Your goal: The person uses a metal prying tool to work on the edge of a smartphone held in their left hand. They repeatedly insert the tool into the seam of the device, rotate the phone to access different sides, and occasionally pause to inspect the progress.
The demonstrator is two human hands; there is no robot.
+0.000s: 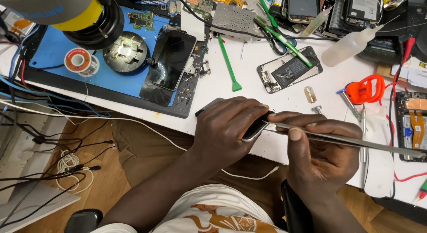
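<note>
The left hand clamps a phone on edge; the right hand, fingers pinched together, holds a flat metal blade (long axis left-right) meeting the phone's right end.

Bare white table lies open just beyond the left hand, bounded by the green pry tool and the opened phone farther back. Left of that gap the blue mat is crowded: a dark phone, a round fixture and a solder spool block any pass. Right of the right hand, the long metal blade bars the way, with an orange suction cup, a razor blade and red wires beyond.
</note>
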